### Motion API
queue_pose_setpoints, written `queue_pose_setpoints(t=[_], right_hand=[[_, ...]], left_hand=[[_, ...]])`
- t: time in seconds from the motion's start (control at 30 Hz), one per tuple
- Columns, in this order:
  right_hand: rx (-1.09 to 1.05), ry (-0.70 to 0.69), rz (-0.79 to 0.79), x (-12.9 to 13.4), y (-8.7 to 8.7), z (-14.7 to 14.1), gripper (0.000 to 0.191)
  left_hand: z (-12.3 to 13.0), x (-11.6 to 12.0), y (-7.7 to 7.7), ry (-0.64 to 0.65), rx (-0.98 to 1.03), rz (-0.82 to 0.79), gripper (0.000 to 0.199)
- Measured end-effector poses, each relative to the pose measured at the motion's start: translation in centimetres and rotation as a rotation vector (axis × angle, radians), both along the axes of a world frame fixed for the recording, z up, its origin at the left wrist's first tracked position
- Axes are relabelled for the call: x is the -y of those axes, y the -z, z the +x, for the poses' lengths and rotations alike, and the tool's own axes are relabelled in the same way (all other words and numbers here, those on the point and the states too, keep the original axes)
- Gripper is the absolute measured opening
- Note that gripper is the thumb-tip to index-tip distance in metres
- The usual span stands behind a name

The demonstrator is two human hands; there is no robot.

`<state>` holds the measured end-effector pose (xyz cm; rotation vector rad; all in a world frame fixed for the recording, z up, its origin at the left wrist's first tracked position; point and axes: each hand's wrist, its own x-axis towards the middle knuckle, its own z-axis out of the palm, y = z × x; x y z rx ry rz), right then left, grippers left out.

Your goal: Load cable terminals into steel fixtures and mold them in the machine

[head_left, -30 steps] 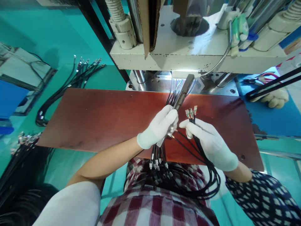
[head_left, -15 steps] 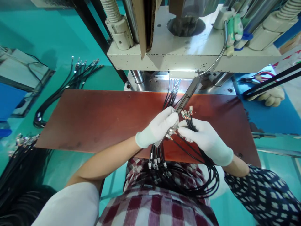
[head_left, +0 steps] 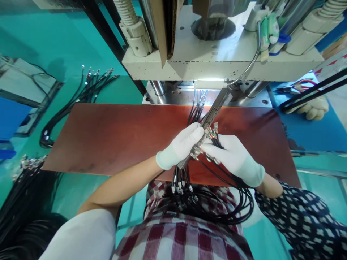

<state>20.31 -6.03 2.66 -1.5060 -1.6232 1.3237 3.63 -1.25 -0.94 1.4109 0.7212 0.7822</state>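
My left hand (head_left: 182,144), in a white glove, is closed round a long grey metal bar (head_left: 216,108) that slants from the machine down towards my lap. My right hand (head_left: 230,153), also gloved, holds a bunch of black cables (head_left: 217,141) whose metal connectors point up, with its fingertips against the bar. Small metal connectors (head_left: 195,151) sit on the bar between both hands. More black cables (head_left: 241,213) loop below my right hand onto the checked apron. Thin cables (head_left: 198,106) lie behind my left hand.
A brown board (head_left: 114,137) spans the front of a white press (head_left: 189,70). Cable bundles (head_left: 89,86) lie at the left and lower left. Pliers (head_left: 292,88) and a glove (head_left: 314,108) rest on a blue surface at right.
My right hand has moved slightly left, bringing the bunch's connectors closer to the bar. My left hand stays on the bar.
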Motion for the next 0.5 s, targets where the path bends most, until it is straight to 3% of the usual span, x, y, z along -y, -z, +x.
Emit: queue_pose_setpoints(t=[0.3,0.4,0.5], right_hand=[[-0.103,0.059,-0.117,-0.26,0.05,-0.53,0.031],[-0.068,0.056,-0.097,-0.13,-0.07,-0.69,0.029],[0.074,0.056,-0.002,0.19,0.27,-0.76,0.025]], left_hand=[[-0.17,-0.02,-0.10,0.053,-0.018,-0.038,0.038],[-0.18,0.11,-0.01,0.057,-0.041,-0.014,0.040],[-0.19,0.68,-0.25,0.019,-0.183,0.116,0.037]])
